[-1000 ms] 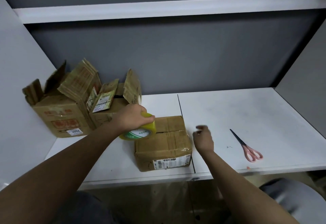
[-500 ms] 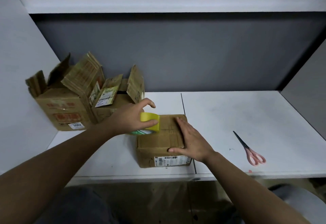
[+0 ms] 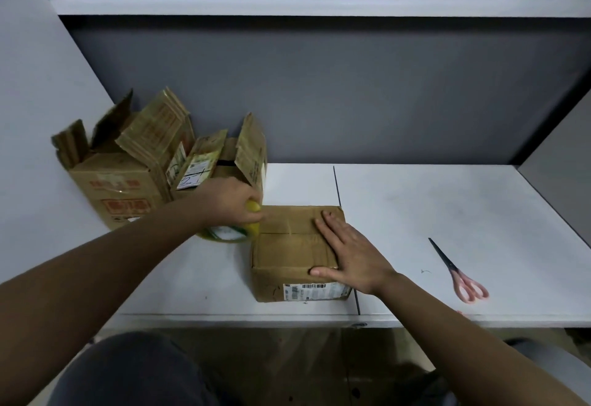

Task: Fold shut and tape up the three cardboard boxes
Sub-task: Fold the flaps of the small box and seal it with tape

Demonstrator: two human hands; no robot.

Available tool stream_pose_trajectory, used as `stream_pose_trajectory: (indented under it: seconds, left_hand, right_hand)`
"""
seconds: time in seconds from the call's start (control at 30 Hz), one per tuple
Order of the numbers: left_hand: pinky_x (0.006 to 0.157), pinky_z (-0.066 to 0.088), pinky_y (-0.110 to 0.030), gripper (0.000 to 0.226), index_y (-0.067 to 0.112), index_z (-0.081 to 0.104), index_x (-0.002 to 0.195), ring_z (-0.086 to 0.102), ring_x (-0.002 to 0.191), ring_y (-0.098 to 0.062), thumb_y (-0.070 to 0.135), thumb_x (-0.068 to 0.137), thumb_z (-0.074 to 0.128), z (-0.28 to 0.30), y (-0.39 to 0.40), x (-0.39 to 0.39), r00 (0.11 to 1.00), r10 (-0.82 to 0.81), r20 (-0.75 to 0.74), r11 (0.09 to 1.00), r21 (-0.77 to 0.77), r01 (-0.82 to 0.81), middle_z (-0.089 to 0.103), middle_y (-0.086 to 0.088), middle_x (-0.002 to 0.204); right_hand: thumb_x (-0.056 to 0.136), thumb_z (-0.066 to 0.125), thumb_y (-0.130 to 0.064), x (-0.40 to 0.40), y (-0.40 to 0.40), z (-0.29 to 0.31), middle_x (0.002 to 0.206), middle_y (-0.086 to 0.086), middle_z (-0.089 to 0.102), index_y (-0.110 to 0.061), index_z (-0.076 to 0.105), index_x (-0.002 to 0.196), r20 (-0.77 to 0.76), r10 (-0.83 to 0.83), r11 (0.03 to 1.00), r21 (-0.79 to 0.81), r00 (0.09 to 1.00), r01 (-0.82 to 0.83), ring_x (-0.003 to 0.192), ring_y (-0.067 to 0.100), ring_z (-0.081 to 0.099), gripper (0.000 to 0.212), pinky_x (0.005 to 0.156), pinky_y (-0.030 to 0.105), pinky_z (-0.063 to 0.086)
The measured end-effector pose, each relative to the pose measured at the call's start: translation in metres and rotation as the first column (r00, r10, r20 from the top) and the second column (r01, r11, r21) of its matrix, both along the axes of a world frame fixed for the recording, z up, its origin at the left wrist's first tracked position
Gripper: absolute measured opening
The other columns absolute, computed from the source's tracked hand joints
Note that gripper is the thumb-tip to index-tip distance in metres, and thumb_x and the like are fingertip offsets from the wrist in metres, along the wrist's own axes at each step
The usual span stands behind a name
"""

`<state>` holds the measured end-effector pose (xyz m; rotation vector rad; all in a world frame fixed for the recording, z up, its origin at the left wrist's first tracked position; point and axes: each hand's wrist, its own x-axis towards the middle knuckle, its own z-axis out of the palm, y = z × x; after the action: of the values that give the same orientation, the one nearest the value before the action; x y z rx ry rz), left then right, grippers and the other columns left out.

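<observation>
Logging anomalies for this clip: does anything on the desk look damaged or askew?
The two open brown cardboard boxes at the back left have creased, ragged flaps splayed at odd angles. The closed brown cardboard box in front looks scuffed. Nothing is spilled.

A small brown cardboard box [image 3: 294, 252] with its flaps folded shut and a barcode label on its front sits near the table edge, a yellow tape roll [image 3: 228, 229] at its left top edge, while two open-flapped boxes, a larger one [image 3: 118, 188] and a smaller one [image 3: 224, 165], stand touching at the back left.
</observation>
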<state>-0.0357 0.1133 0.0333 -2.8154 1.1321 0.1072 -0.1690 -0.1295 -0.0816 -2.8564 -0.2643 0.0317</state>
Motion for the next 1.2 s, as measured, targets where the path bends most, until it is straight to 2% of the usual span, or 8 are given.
stream_pose_trajectory:
  seconds: [0.07, 0.13, 0.47, 0.6, 0.77, 0.87, 0.97, 1.2]
  left_hand:
    - [0.058, 0.039, -0.025, 0.045, 0.026, 0.064, 0.109, 0.05, 0.069, -0.005, 0.061, 0.088, 0.047, -0.005, 0.001, 0.001, 0.998, 0.022, -0.052, 1.0, 0.012, -0.021, 0.053, 0.014, 0.076]
    - [0.055, 0.033, -0.024, 0.044, 0.024, 0.064, 0.107, 0.046, 0.066, -0.004, 0.06, 0.088, 0.049, -0.009, -0.002, 0.004, 0.998, 0.031, -0.058, 0.999, 0.02, -0.03, 0.046, 0.015, 0.071]
    - [0.051, 0.033, -0.023, 0.041, 0.028, 0.066, 0.096, 0.049, 0.068, -0.002, 0.065, 0.081, 0.054, -0.014, -0.002, 0.017, 0.982, 0.102, -0.16, 0.994, -0.013, -0.105, 0.051, 0.017, 0.073]
    - [0.057, 0.037, -0.024, 0.042, 0.025, 0.068, 0.101, 0.057, 0.078, -0.012, 0.06, 0.082, 0.056, -0.018, 0.001, 0.014, 0.98, 0.119, -0.157, 0.99, -0.053, -0.129, 0.064, 0.005, 0.089]
    - [0.065, 0.044, -0.026, 0.037, 0.026, 0.066, 0.102, 0.058, 0.08, -0.013, 0.056, 0.083, 0.057, -0.017, -0.002, 0.009, 0.979, 0.107, -0.172, 0.991, -0.059, -0.119, 0.066, 0.002, 0.096]
    - [0.067, 0.04, -0.027, 0.046, 0.027, 0.062, 0.116, 0.054, 0.087, -0.014, 0.058, 0.083, 0.055, -0.018, -0.007, 0.005, 0.997, 0.043, -0.057, 0.999, 0.016, -0.042, 0.064, 0.003, 0.108]
    - [0.065, 0.039, -0.026, 0.042, 0.027, 0.064, 0.109, 0.055, 0.086, -0.014, 0.058, 0.083, 0.054, -0.019, -0.007, 0.008, 0.995, 0.065, -0.077, 0.998, 0.012, -0.064, 0.065, 0.003, 0.104]
    - [0.058, 0.035, -0.025, 0.04, 0.027, 0.065, 0.106, 0.055, 0.079, -0.013, 0.058, 0.083, 0.054, -0.023, -0.006, 0.009, 0.993, 0.073, -0.094, 0.997, -0.002, -0.073, 0.059, 0.007, 0.089]
  right_hand:
    - [0.073, 0.022, -0.086, 0.001, 0.001, 0.0, 0.16, -0.007, -0.016, -0.031, -0.007, 0.153, -0.008, -0.001, 0.999, -0.033, 1.0, 0.001, 0.147, 0.01, -0.012, 0.102, 0.121, 0.033, -0.001]
    - [0.074, 0.023, -0.085, 0.001, 0.001, 0.002, 0.159, -0.008, -0.017, -0.031, -0.006, 0.153, -0.018, -0.001, 0.998, -0.063, 1.0, 0.0, 0.147, 0.009, -0.013, 0.1, 0.12, 0.032, -0.003]
    - [0.072, 0.012, -0.086, 0.003, 0.002, 0.009, 0.16, -0.006, -0.017, -0.029, -0.008, 0.153, -0.041, 0.008, 0.985, -0.174, 0.999, -0.015, 0.147, 0.009, -0.014, 0.101, 0.117, 0.034, -0.013]
    - [0.08, 0.023, -0.082, 0.002, 0.006, 0.01, 0.161, -0.001, -0.015, -0.023, -0.016, 0.151, -0.032, -0.002, 0.98, -0.2, 0.999, -0.005, 0.147, 0.011, -0.014, 0.1, 0.119, 0.038, -0.012]
    - [0.064, 0.036, -0.091, 0.022, 0.026, 0.028, 0.153, 0.003, 0.026, -0.025, -0.001, 0.154, 0.045, 0.005, 0.972, -0.234, 0.999, 0.006, 0.141, 0.022, 0.021, 0.117, 0.117, 0.044, 0.011]
    - [0.065, 0.048, -0.087, 0.031, 0.03, 0.029, 0.161, 0.0, 0.007, -0.022, -0.005, 0.154, 0.0, 0.038, 0.99, -0.136, 0.999, -0.038, 0.148, 0.015, 0.003, 0.122, 0.119, 0.043, -0.002]
    - [0.062, 0.046, -0.09, 0.029, 0.028, 0.017, 0.162, 0.001, -0.009, -0.024, -0.012, 0.153, -0.013, 0.046, 0.997, -0.059, 0.999, -0.046, 0.147, 0.012, -0.014, 0.126, 0.118, 0.041, -0.012]
    - [0.062, 0.042, -0.091, 0.03, 0.027, 0.014, 0.162, 0.001, 0.002, -0.02, -0.001, 0.154, 0.04, 0.038, 0.998, -0.053, 0.998, -0.036, 0.148, 0.016, -0.002, 0.124, 0.12, 0.036, -0.003]
